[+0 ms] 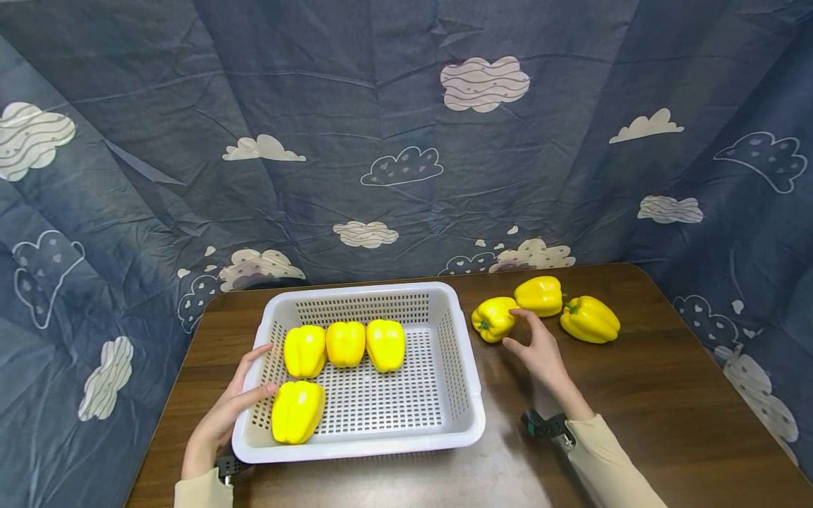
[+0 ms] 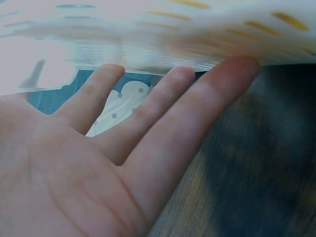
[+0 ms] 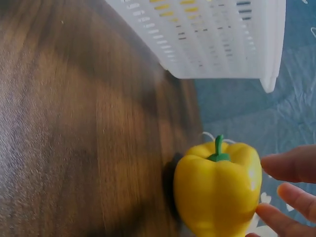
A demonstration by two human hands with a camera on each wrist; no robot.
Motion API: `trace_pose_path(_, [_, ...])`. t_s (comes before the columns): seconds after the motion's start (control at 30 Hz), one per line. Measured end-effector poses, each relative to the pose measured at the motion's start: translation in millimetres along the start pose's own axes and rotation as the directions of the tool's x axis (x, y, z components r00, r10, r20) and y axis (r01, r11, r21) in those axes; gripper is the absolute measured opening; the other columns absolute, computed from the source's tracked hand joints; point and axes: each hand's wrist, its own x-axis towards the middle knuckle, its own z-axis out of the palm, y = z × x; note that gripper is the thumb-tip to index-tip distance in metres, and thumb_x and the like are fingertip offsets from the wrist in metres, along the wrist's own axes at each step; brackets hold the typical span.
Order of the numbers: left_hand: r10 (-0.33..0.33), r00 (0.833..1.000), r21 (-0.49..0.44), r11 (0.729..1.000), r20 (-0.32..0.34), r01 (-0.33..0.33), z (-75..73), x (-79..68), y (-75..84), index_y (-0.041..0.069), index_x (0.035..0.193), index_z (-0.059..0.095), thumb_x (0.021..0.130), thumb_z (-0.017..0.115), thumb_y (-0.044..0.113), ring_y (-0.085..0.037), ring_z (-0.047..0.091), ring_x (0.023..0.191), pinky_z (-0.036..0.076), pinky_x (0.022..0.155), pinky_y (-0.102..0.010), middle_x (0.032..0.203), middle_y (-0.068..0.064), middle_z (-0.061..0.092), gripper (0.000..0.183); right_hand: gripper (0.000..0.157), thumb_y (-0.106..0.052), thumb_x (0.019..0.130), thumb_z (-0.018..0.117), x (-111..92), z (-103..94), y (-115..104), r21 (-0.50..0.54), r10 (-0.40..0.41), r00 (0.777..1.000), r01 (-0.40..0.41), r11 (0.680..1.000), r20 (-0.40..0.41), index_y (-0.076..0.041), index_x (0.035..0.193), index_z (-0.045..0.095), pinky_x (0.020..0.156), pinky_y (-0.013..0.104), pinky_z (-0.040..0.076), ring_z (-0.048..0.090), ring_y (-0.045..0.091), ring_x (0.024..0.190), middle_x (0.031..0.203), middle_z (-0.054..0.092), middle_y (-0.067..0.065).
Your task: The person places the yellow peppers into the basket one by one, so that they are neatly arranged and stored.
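Note:
A white perforated plastic basket (image 1: pixel 381 446) holds several yellow bell peppers, three in a row and one bell pepper (image 1: pixel 298 412) at the front left corner. My left hand (image 1: pixel 222 413) grips the basket's left side, thumb and a finger over the rim. In the left wrist view, the other fingers (image 2: pixel 168 116) extend along the outer wall. To the right of the basket, my right hand (image 1: pixel 540 349) reaches a yellow bell pepper (image 3: pixel 217 190) with a green stem. Its fingertips are at that pepper's side, with the fingers fairly straight and spread.
Two more yellow bell peppers lie on the brown wooden table (image 1: pixel 635 409): one pepper (image 1: pixel 538 295) behind the right hand, another pepper (image 1: pixel 591 319) farther right. A dark blue cloud-print curtain (image 1: pixel 406 212) hangs behind the table and along both sides.

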Motion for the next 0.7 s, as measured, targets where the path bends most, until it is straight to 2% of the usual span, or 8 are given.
trace_pose_path(0.2, [0.005, 1.0, 0.006, 1.0, -0.002, -0.005, 0.2, -0.3, 0.0, 0.022, 0.147, 0.014, 0.092, 0.051, 0.012, -0.05, 0.033, 0.124, 0.048, 0.085, -0.057, 0.152, -0.023, 0.006, 0.068, 0.049, -0.004, 0.088, 0.065, -8.7, 0.5, -8.3, -0.015, -0.006, 1.0, 0.007, 1.0, 0.017, 0.003, 0.132, 0.044, 0.105, 0.057, 0.028, 0.037, 0.045, 0.128, 0.136, 0.046, 0.027])
trace_pose_path(0.33, [0.007, 1.0, 0.001, 1.0, -0.001, -0.007, 0.3, -0.5, 0.0, 0.022, 0.147, 0.014, 0.092, 0.051, 0.012, -0.05, 0.033, 0.124, 0.048, 0.085, -0.057, 0.152, -0.023, 0.006, 0.067, 0.048, -0.002, 0.088, 0.064, -9.1, -0.3, -8.9, 0.006, 0.006, 1.0, -0.006, 1.0, -0.005, 0.003, 0.132, 0.045, 0.104, 0.056, 0.03, 0.04, 0.043, 0.126, 0.135, 0.047, 0.025])
trace_pose_path(0.53, [0.009, 1.0, -0.008, 1.0, 0.006, -0.009, 0.2, -0.4, 0.2, 0.022, 0.147, 0.014, 0.092, 0.051, 0.011, -0.05, 0.033, 0.123, 0.048, 0.085, -0.057, 0.152, -0.023, 0.006, 0.067, 0.054, -0.003, 0.087, 0.064, -1.2, -4.5, 1.9, 0.013, 0.05, 0.998, -0.05, 0.999, -0.027, 0.002, 0.136, 0.041, 0.104, 0.059, 0.027, 0.033, 0.046, 0.129, 0.139, 0.037, 0.028])
trace_pose_path(0.7, [0.012, 1.0, -0.007, 1.0, 0.005, -0.012, 0.1, -0.5, -0.1, 0.022, 0.147, 0.015, 0.092, 0.051, 0.012, -0.05, 0.033, 0.123, 0.048, 0.084, -0.057, 0.152, -0.023, 0.006, 0.067, 0.059, -0.003, 0.087, 0.064, 7.9, -5.0, 14.5, 0.026, 0.036, 0.999, -0.036, 0.999, -0.016, 0.003, 0.139, 0.036, 0.105, 0.057, 0.026, 0.034, 0.044, 0.128, 0.14, 0.038, 0.029])
